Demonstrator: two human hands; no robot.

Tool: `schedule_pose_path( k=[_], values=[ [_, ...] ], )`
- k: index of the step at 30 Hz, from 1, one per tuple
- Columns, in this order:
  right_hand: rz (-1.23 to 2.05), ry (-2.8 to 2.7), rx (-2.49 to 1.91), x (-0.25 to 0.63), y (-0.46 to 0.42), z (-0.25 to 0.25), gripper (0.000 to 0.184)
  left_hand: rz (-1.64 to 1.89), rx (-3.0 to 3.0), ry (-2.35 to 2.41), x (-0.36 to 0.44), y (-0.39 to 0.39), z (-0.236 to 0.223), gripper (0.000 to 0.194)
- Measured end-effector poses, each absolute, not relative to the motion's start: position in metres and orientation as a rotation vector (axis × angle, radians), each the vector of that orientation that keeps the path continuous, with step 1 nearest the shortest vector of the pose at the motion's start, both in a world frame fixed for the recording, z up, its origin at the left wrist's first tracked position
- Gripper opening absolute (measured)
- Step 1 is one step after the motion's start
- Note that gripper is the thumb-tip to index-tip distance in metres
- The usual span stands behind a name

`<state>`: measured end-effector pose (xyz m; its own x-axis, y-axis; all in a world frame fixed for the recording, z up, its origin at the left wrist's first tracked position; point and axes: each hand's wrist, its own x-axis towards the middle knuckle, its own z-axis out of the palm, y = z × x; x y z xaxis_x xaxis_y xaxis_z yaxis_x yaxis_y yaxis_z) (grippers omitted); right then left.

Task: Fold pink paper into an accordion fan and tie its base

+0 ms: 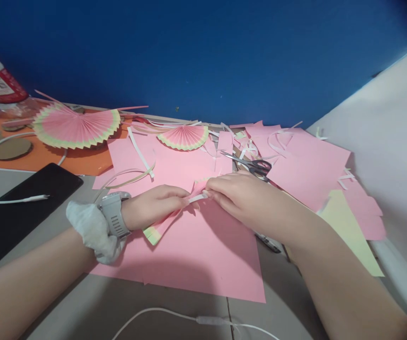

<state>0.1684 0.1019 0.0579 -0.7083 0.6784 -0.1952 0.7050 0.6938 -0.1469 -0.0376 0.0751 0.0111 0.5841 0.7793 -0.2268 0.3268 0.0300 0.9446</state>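
Note:
Between my two hands is a pleated pink paper fan [166, 225] with a yellow-green edge, folded narrow over a large pink sheet [203, 264]. My left hand [157, 205] is closed round the folded paper, thumb on top. A short white strip [197, 198] lies across the fan's middle. With fingers pinched together, my right hand [232, 191] grips the strip's right end against the fan. Part of the fan is hidden under my fingers. Black-handled scissors [256, 166] lie just beyond my right hand.
Two opened paper fans [78, 123] rest at the back. A black phone [26, 208] and white cable [15, 201] lie left, near a bottle [0, 75]. Paper scraps [248, 148], pink sheets [306, 160] and a yellow piece [347, 231] lie right. A blue wall [189, 56] stands behind.

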Motion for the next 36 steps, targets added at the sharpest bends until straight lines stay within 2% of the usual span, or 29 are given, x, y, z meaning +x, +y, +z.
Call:
schedule_pose_path(
  k=[36],
  values=[
    [-0.378,2.760,1.224,0.1682,0.1012,0.0586,0.027,0.379,1.650,1.018,-0.0393,0.0767,0.0102,0.036]
  ],
)
